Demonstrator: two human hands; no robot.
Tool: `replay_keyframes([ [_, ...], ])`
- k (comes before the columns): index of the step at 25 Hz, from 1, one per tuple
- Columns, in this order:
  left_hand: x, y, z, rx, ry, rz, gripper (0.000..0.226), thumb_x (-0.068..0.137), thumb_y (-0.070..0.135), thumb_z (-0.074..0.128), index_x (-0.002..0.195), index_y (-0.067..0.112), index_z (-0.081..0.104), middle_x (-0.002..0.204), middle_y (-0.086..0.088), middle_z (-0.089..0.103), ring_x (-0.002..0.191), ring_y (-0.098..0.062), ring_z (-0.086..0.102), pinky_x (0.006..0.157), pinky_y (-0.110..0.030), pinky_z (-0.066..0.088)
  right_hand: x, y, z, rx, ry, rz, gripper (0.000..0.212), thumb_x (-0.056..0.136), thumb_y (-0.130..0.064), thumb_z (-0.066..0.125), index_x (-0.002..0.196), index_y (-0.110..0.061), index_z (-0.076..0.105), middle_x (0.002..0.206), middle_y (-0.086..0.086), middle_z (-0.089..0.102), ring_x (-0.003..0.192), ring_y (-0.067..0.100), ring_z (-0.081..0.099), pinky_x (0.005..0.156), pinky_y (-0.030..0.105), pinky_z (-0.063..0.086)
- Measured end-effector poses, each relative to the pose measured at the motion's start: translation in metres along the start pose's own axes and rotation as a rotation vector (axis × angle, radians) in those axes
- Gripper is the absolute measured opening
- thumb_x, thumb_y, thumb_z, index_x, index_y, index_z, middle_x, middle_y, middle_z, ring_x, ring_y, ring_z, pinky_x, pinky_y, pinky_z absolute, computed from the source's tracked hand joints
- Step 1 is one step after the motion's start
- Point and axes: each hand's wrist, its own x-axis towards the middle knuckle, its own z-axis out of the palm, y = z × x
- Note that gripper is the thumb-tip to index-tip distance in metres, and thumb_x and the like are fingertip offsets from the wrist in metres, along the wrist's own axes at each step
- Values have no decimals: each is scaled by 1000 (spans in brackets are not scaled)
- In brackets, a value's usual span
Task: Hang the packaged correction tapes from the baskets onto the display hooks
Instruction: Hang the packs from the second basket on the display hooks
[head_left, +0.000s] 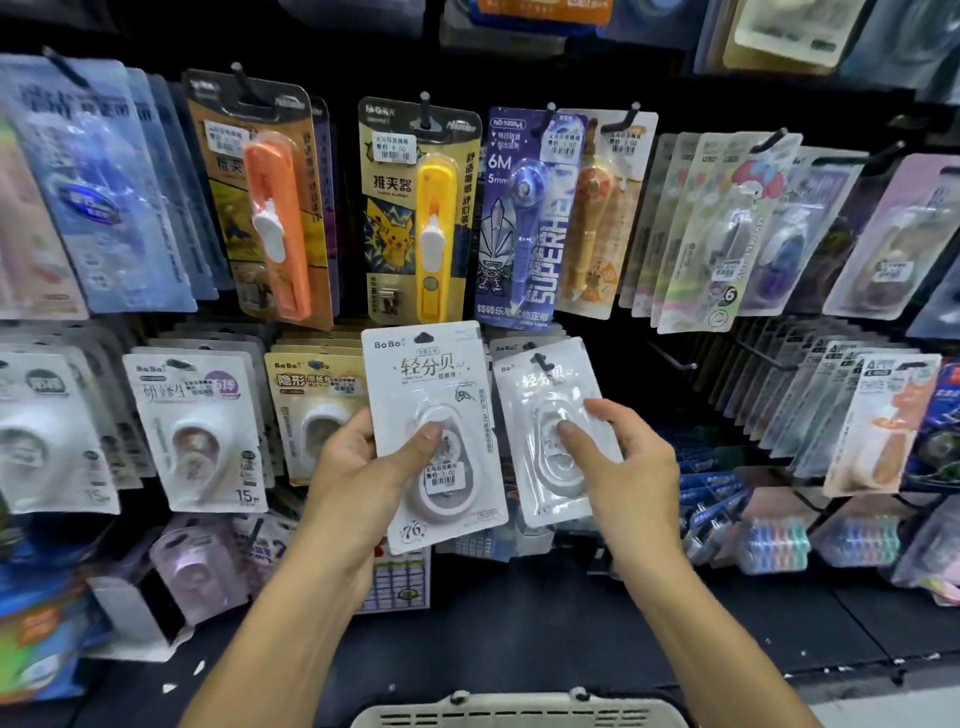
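Note:
My left hand (363, 467) grips a white packaged correction tape (415, 374) in front of the lower display row, thumb across its blister. My right hand (618, 467) holds a second white correction tape pack (530, 384), whose hang hole sits on a black display hook (540, 359) just right of the first pack. More white packs hang behind it on that hook. The rim of a pale basket (519, 712) shows at the bottom edge, below my forearms; its inside is hidden.
The black display wall carries rows of hooks full of packaged stationery: orange (275, 223) and yellow (434, 228) clip pushers above, a blue correction pen pack (524, 223), more correction tapes left (200, 431) and right. A bare hook (670, 358) juts out at right. Boxes stand on the lower shelf.

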Motion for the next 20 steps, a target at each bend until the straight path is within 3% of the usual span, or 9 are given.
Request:
replay_keyframes([
  [3,0,-4,6,44,-10,-11,26,94,13,70,115,28,71,107,8,80,100,-15,77,87,-37,57,22,-4,15,36,-139,179,41,92,-12,73,129,-27,65,133,-3,61,113,16,61,83,31,56],
  [5,6,-7,6,78,-30,-10,25,97,15,68,116,31,68,108,10,80,103,-14,76,90,-37,57,21,-5,14,110,-230,270,53,91,0,69,135,-29,61,137,1,60,116,17,60,85,30,56],
  [8,12,-8,11,96,-110,-3,25,98,15,66,119,29,66,111,10,79,108,-15,74,96,-40,57,-4,0,12,176,-311,130,54,85,-29,79,132,-41,55,131,-9,66,115,10,65,88,30,57],
  [11,12,-12,22,221,-273,75,22,100,36,65,121,32,65,118,11,76,113,-12,71,101,-41,54,-28,2,19,335,-393,21,64,77,-20,82,129,-31,46,119,-3,74,104,17,73,81,32,60],
  [13,18,-13,19,576,-252,264,40,92,61,56,123,37,62,131,17,66,123,-10,61,105,-36,48,-30,0,16,353,-294,0,66,80,-15,82,131,-33,44,118,-3,75,106,16,72,84,34,60],
  [16,32,-12,9,1215,-109,518,56,98,56,49,150,35,44,162,12,32,148,-12,22,119,-38,21,-30,1,-8,335,-225,52,60,89,-13,72,133,-45,47,112,-4,76,100,13,73,78,29,61],
  [20,37,-22,10,1406,-169,460,65,100,51,50,159,35,30,172,10,2,157,-15,-5,125,-46,4,-23,3,-18,82,-188,28,28,94,-20,69,107,-46,71,105,-13,75,93,9,68,70,25,58],
])
